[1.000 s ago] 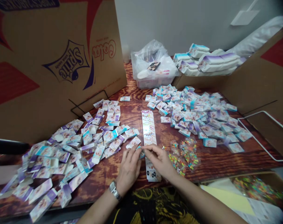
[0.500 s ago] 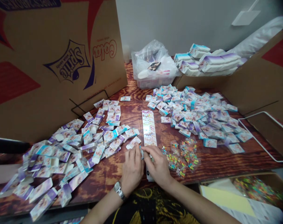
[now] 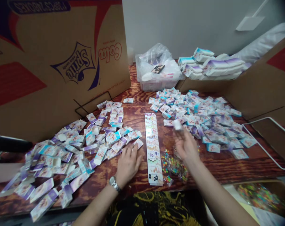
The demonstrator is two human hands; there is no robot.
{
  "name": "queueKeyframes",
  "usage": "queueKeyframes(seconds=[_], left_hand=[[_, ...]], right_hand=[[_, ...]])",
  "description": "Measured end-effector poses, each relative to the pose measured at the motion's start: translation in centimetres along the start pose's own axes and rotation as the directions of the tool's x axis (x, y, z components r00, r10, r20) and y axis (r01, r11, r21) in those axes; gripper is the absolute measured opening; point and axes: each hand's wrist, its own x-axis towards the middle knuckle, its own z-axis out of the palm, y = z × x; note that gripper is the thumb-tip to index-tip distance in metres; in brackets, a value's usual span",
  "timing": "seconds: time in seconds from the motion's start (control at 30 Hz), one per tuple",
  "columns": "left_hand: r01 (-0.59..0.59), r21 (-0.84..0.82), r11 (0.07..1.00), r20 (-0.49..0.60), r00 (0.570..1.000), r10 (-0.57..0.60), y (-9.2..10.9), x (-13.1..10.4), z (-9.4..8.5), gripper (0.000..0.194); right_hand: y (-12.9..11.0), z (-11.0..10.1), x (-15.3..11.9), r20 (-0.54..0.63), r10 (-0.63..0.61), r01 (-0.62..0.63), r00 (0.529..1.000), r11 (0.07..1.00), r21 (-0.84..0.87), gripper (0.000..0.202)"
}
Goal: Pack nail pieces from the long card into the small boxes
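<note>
My right hand (image 3: 186, 144) is raised over the right side of the table, shut on a small white box (image 3: 177, 125) that is blurred by motion. My left hand (image 3: 129, 161) lies low left of the leaflets, its fingers stretched out. Its fingertips reach a small printed box (image 3: 138, 143) at the edge of the left pile. Between my hands lies a stack of long printed leaflets (image 3: 152, 138). Small clear bags of coloured candy-like pieces (image 3: 174, 164) sit right of the stack, partly behind my right forearm.
Small boxes (image 3: 71, 147), some with open flaps, cover the left; a heap of closed ones (image 3: 198, 116) covers the right. Behind stand a plastic tub with bags (image 3: 158, 83) and white-wrapped packs (image 3: 223, 66). Large cartons (image 3: 62, 47) flank the table. Another carton of colourful bags (image 3: 262, 196) sits lower right.
My hands have come apart from the middle. The right has moved right and forward with a small box; the left has shifted left to another box, uncovering the leaflets.
</note>
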Motion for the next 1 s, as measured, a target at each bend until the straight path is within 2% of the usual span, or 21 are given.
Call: queueKeyframes(seconds=[0.03, 0.07, 0.1, 0.13, 0.17, 0.2, 0.23, 0.27, 0.3, 0.33, 0.37, 0.47, 0.67, 0.8, 0.87, 0.9, 0.97, 1.0], left_hand=[[-0.001, 0.035, 0.999, -0.004, 1.000, 0.001, -0.6, 0.1, 0.4, 0.044], [-0.015, 0.064, 0.998, -0.003, 1.000, 0.015, -1.0, 0.1, 0.8, 0.042], [-0.034, 0.090, 0.995, 0.004, 0.999, 0.034, -1.2, 0.2, 1.2, 0.041], [-0.053, 0.111, 0.992, 0.011, 0.999, 0.052, -1.4, 0.2, 1.5, 0.041], [-0.069, 0.130, 0.989, 0.018, 0.998, 0.067, -1.4, 0.1, 1.8, 0.040], [-0.079, 0.146, 0.986, 0.025, 0.997, 0.076, -1.4, 0.1, 2.0, 0.040], [-0.083, 0.159, 0.984, 0.029, 0.996, 0.080, -1.3, 0.0, 2.1, 0.039], [-0.086, 0.169, 0.982, 0.032, 0.996, 0.081, -1.3, -0.1, 2.1, 0.038], [-0.087, 0.175, 0.981, 0.036, 0.996, 0.082, -1.3, -0.3, 2.1, 0.037], [-0.090, 0.178, 0.980, 0.039, 0.996, 0.084, -1.3, -0.4, 2.0, 0.036], [-0.092, 0.180, 0.979, 0.041, 0.995, 0.086, -1.3, -0.6, 1.9, 0.036], [-0.092, 0.177, 0.980, 0.044, 0.995, 0.086, -1.5, -0.9, 1.7, 0.036], [-0.078, 0.150, 0.986, 0.040, 0.997, 0.072, -1.6, -1.1, 1.9, 0.037], [-0.063, 0.007, 0.998, 0.025, 0.998, 0.063, -1.1, -0.7, 0.9, 0.042], [-0.076, -0.132, 0.988, 0.019, 0.997, 0.079, -0.6, -0.1, -0.1, 0.056], [-0.083, -0.212, 0.974, 0.021, 0.996, 0.090, -0.3, 0.2, -0.6, 0.065], [-0.087, -0.372, 0.924, 0.028, 0.994, 0.105, 0.2, 1.1, -1.4, 0.078], [-0.077, -0.453, 0.888, 0.036, 0.994, 0.104, 0.4, 1.5, -1.6, 0.076]], right_hand=[[-0.1, -0.2, 0.8, -0.024, 0.003, -0.003, 1.000, 1.000, 0.001, 0.033], [0.0, -0.4, 1.3, 0.005, -0.005, 0.005, 1.000, 0.998, -0.065, 0.037], [0.2, -0.4, 1.5, 0.088, -0.026, 0.042, 0.996, 0.982, -0.185, 0.040], [0.5, -0.3, 1.5, 0.227, -0.047, 0.124, 0.973, 0.934, -0.336, 0.044], [0.9, -0.2, 1.5, 0.400, -0.058, 0.260, 0.915, 0.842, -0.472, 0.048], [1.3, 0.1, 1.5, 0.571, -0.044, 0.426, 0.819, 0.714, -0.556, 0.051], [1.7, 0.3, 1.6, 0.711, -0.006, 0.588, 0.703, 0.569, -0.576, 0.055], [2.1, 0.6, 1.8, 0.805, 0.045, 0.716, 0.592, 0.429, -0.551, 0.058], [2.5, 0.9, 2.1, 0.855, 0.098, 0.801, 0.509, 0.310, -0.513, 0.062], [2.8, 1.1, 2.5, 0.877, 0.149, 0.850, 0.458, 0.214, -0.480, 0.066], [3.0, 1.3, 2.9, 0.882, 0.189, 0.877, 0.432, 0.141, -0.460, 0.069], [3.6, 1.5, 3.6, 0.877, 0.247, 0.902, 0.412, 0.025, -0.431, 0.066], [4.3, 1.0, 2.5, 0.891, 0.169, 0.905, 0.422, -0.015, -0.426, 0.039], [3.3, 0.8, 0.9, 0.886, 0.075, 0.888, 0.458, 0.010, -0.460, 0.025], [1.5, 1.1, -0.2, 0.901, 0.029, 0.896, 0.432, 0.100, -0.433, 0.023], [0.2, 1.4, -0.8, 0.915, 0.014, 0.900, 0.403, 0.175, -0.399, 0.023], [-2.7, 2.1, -2.0, 0.947, 0.035, 0.872, 0.319, 0.381, -0.308, 0.025], [-4.0, 2.5, -2.4, 0.946, 0.035, 0.837, 0.323, 0.456, -0.303, 0.025]])
